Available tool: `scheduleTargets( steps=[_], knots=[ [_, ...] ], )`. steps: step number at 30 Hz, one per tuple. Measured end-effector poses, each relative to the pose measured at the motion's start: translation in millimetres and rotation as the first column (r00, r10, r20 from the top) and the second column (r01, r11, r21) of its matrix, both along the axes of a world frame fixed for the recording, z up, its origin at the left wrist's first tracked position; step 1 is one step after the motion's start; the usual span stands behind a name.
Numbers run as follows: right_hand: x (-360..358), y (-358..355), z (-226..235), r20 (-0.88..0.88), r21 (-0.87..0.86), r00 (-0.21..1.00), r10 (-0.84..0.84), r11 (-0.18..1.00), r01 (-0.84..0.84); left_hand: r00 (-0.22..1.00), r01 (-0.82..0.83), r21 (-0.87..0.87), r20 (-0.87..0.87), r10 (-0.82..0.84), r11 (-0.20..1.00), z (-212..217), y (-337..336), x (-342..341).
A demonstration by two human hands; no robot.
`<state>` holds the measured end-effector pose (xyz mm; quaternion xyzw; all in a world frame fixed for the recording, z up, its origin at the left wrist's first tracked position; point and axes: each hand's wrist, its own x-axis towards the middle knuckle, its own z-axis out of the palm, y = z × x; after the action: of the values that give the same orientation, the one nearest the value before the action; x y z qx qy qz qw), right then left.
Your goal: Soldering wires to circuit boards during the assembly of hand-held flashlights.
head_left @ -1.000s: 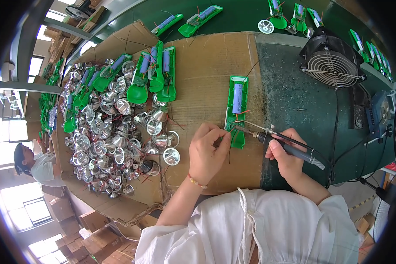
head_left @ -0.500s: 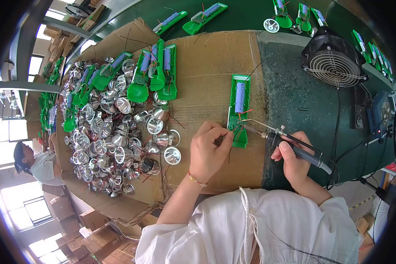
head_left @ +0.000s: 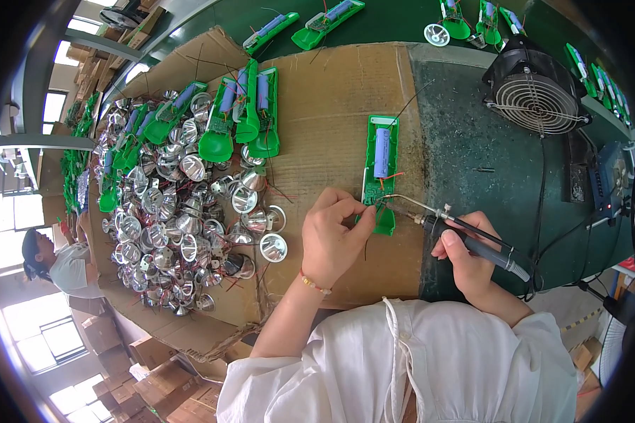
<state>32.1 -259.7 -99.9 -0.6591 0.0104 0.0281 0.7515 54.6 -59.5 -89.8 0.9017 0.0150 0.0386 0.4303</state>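
A green torch half-shell [head_left: 382, 158] with a blue cylindrical battery and a small circuit board lies on the brown cardboard sheet [head_left: 331, 127]. My left hand [head_left: 331, 240] pinches a thin wire at the board's lower end. My right hand [head_left: 465, 261] grips a black-handled soldering iron [head_left: 465, 233], whose metal tip reaches left to the same spot on the board.
A heap of silver reflector cups [head_left: 183, 225] with wires covers the cardboard's left side, with several green shells [head_left: 247, 116] beside it. A black fan [head_left: 536, 92] stands at the right on the green bench. More green shells [head_left: 317, 17] lie along the far edge. Another person [head_left: 53, 261] sits far left.
The hands stay at the board's lower end. The soldering iron tip has shifted slightly; otherwise nothing has visibly moved.
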Motion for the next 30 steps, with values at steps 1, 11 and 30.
scheduleTargets(
  steps=[1,11,30],
  knots=[
    [0.0,-0.1,0.3,-0.001,-0.007,1.0,0.011,1.0,-0.011,1.0,-0.002,-0.008,-0.011,0.002,1.0,-0.4,0.1,0.3],
    [-0.1,-4.9,2.9,0.336,-0.331,0.93,0.147,0.943,-0.029,0.999,-0.007,-0.032,-0.05,0.005,0.999,2.2,-0.6,3.2],
    [-0.2,-15.6,-1.8,0.234,-0.253,0.956,0.178,0.96,-0.117,0.996,-0.017,-0.015,-0.086,0.016,1.0,0.6,-0.7,3.3]
  ],
)
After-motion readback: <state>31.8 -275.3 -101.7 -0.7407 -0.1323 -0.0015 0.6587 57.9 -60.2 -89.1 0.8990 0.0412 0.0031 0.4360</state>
